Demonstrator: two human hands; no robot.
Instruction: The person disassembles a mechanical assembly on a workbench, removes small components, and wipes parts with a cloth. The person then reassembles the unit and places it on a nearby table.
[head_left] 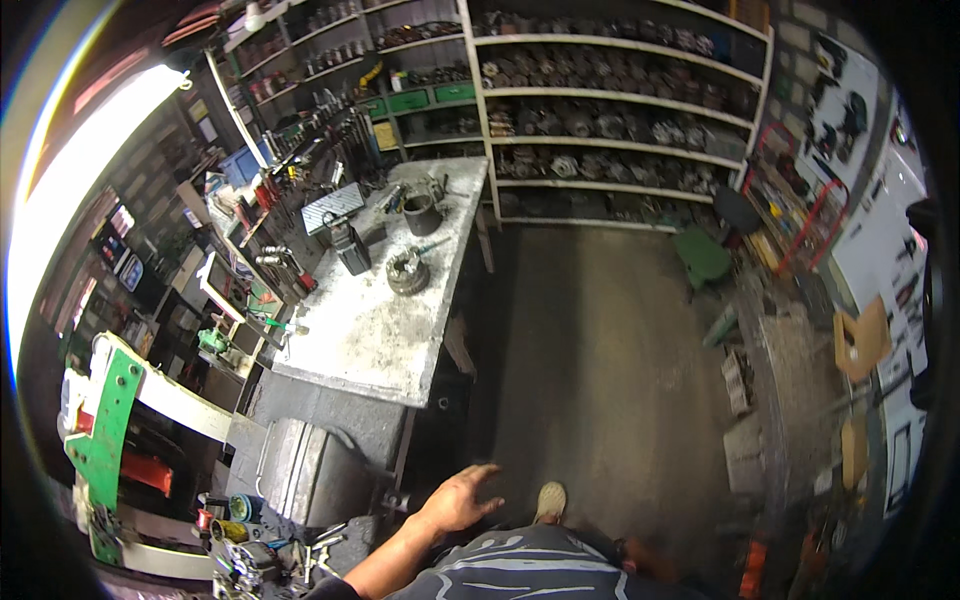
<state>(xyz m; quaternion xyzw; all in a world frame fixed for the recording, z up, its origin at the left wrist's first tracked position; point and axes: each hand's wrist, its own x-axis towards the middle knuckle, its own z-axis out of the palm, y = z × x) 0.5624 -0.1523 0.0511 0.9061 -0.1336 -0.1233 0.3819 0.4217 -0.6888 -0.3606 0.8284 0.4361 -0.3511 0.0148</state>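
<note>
My left hand (462,501) reaches out at the lower middle, fingers apart and nothing in them. It is nearest to a large grey metal vise-like body (298,470) at the workbench's near end, apart from it. To the right of my dark shirt, a dim, smeared shape looks like my right hand (648,556); its fingers cannot be made out. On the metal-topped workbench (370,350) ahead lie a round metal part (407,273), a dark cylindrical pot (421,214) and a black box-shaped device (349,248).
Shelves (620,140) packed with metal parts line the far wall. A green stool-like seat (703,256) and a red hand truck (812,230) stand at right. A green and white frame (110,430) rises at left, with jars and loose tools (270,560) near it.
</note>
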